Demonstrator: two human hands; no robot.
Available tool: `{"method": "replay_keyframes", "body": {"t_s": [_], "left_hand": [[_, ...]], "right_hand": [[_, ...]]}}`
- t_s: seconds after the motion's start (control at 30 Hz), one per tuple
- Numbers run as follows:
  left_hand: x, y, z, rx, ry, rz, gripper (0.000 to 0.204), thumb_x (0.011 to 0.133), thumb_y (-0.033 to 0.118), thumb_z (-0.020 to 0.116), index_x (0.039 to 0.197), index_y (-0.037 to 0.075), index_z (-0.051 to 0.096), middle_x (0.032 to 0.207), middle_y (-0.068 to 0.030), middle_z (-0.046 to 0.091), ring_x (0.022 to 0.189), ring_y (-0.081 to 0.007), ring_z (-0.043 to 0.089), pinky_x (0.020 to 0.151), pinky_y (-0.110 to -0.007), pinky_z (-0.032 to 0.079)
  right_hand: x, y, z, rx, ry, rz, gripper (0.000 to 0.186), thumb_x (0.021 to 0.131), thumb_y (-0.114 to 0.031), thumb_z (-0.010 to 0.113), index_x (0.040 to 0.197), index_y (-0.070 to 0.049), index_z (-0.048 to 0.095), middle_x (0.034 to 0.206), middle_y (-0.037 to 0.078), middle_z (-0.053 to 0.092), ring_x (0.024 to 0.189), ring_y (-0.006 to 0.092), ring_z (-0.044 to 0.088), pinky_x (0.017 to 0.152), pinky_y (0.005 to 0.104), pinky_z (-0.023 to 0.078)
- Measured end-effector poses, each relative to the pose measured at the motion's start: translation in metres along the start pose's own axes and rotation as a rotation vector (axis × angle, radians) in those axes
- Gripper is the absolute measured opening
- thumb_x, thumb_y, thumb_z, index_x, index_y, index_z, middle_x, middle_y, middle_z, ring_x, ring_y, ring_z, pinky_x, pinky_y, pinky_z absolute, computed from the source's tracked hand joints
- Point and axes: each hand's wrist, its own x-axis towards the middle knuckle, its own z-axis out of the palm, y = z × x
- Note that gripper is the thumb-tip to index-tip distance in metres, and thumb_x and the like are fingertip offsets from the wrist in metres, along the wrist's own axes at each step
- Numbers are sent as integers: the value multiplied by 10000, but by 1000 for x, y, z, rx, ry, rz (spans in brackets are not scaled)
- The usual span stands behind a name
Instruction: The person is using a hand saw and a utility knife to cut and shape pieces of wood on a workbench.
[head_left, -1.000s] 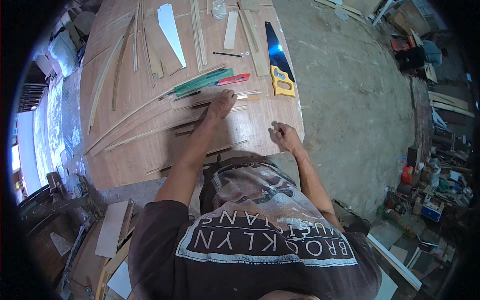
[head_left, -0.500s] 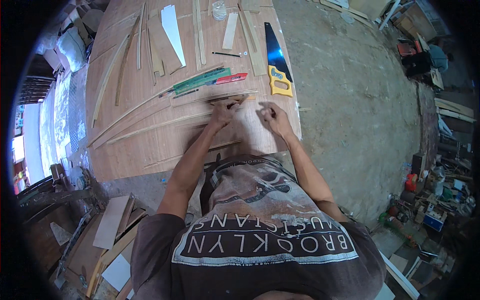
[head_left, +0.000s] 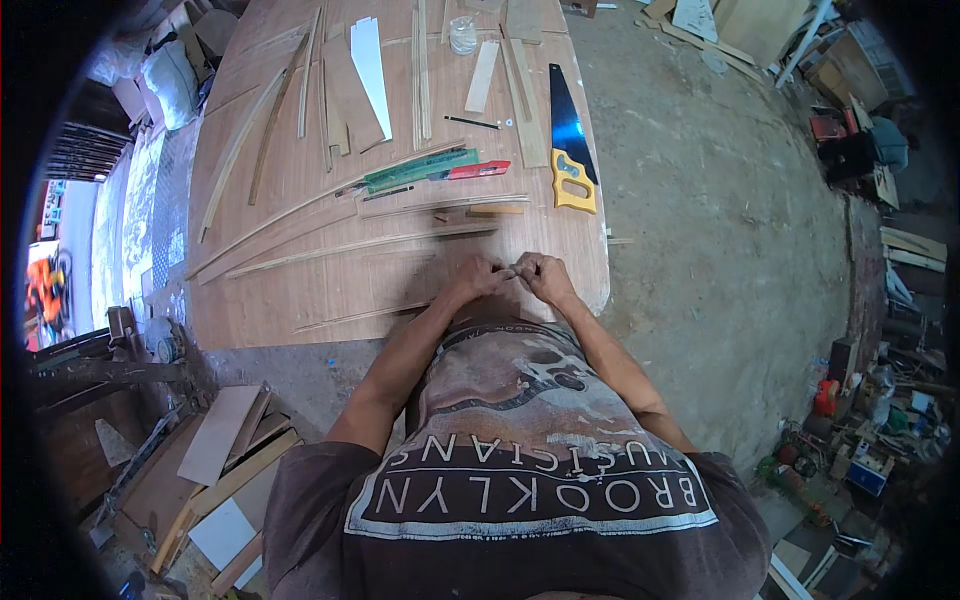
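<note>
My left hand (head_left: 481,276) and my right hand (head_left: 543,277) meet above the near edge of the wooden table (head_left: 270,315). Both have their fingers pinched together, tip to tip. Whatever lies between the fingertips is too small to make out. Just beyond them rests a thin wooden strip (head_left: 370,248). Farther off are a short wooden block (head_left: 495,211) and a small brown piece (head_left: 441,216). A red tool like a utility knife (head_left: 480,170) lies against a green flat piece (head_left: 420,170), with a dark pencil-like stick (head_left: 388,193) in front.
A handsaw with a yellow handle (head_left: 574,182) lies along the table's right edge. Wooden strips (head_left: 422,75), a white tapered panel (head_left: 369,78) and a clear jar (head_left: 463,35) occupy the far part. Offcuts (head_left: 220,435) are piled on the floor at lower left.
Both hands have drawn back toward my body and come together. My left hand has left the area by the wooden block, which now shows fully. The whole view has shifted slightly.
</note>
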Motion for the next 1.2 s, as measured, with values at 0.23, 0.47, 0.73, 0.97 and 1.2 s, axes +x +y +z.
{"method": "replay_keyframes", "body": {"t_s": [0.23,0.47,0.73,0.97,1.2], "left_hand": [[13,-11,5,-25,81,-39,351,808,372,705,878,29,715,693,-99,665,629,-174,620,614,-344,489],[21,-23,9,-842,34,-236,217,835,110,726,1021,33,647,854,-29,641,727,-131,607,652,-263,521],[15,-9,0,-1011,165,-133,154,833,70,714,963,39,638,854,-40,659,719,-138,647,677,-273,574],[13,26,-8,-1238,201,-81,207,841,53,698,1028,31,613,941,-68,671,819,-147,668,717,-271,588],[13,49,-9,-1332,184,13,319,845,24,679,1140,3,558,1035,-107,656,875,-164,656,773,-275,593]], "right_hand": [[7,46,18,447,-9,144,129,902,-39,498,847,-6,610,725,61,651,600,115,582,541,264,462],[9,40,2,799,77,344,79,891,-28,526,900,-29,605,754,60,658,598,92,589,489,202,415],[8,16,-10,989,124,316,54,885,-30,580,930,-31,610,713,27,620,595,84,543,522,211,419],[-5,-7,-26,799,214,207,79,856,-45,645,928,-39,614,728,8,625,623,68,544,547,212,426],[-22,-28,-38,497,249,136,121,805,-70,718,874,-49,620,660,-71,500,599,23,419,549,202,366]]}}
